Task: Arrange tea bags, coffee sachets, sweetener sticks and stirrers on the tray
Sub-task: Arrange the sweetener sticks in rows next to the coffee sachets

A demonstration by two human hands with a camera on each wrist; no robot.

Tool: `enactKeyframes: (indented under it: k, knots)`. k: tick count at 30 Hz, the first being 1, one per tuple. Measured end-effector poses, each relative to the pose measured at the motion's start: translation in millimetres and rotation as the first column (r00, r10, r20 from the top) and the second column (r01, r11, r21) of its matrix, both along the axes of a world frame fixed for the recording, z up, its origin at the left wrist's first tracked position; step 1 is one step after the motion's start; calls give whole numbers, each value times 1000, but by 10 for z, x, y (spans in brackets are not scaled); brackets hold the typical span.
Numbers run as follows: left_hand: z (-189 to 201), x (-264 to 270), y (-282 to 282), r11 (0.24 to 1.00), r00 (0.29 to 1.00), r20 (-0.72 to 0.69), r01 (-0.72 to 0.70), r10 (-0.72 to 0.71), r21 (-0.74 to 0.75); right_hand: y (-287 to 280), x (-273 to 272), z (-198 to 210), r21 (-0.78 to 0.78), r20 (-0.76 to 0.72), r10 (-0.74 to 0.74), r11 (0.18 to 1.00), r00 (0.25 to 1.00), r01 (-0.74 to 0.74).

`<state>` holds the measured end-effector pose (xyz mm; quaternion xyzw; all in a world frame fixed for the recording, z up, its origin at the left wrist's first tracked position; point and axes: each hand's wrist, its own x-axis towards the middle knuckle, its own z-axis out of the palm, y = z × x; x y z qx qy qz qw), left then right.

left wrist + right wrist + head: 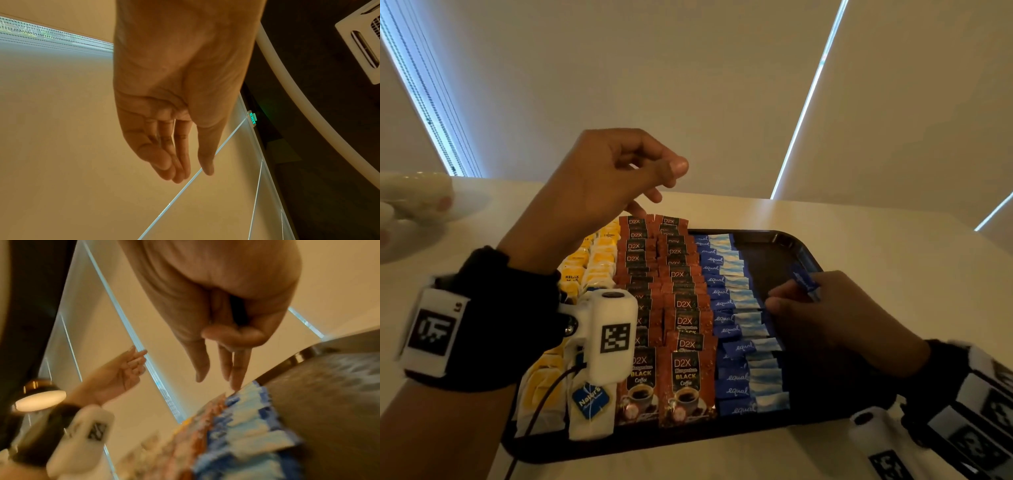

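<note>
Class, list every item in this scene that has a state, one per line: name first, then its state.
left hand: raised above the tray, holding nothing, fingers loosely curled
right hand: low over the tray, pinching a blue sachet
blue sachet: held tilted, not yet laid down
sweetener sticks: laid in an overlapping row
coffee sachets: laid in two overlapping rows
tea bags: laid along the left side
tray: right part bare

I seem to be in an office or hotel-style room: cream roller blinds (688, 85) behind a white table (893, 240), and a green lit exit sign (252, 118).
</note>
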<state>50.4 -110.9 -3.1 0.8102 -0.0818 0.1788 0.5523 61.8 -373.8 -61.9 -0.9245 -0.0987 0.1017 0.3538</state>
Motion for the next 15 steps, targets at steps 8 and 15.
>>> enactKeyframes:
  k: [8, 15]
  knots:
    - [-54, -87, -304, 864, 919, -203, 389, -339, 319, 403, -37, 358, 447, -449, 375, 880, 811, -160]
    - [-124, -62, -379, 888, 910, -222, 398, -351, 229, 513, -86, 290, 553, -427, 452, 816, 783, -170]
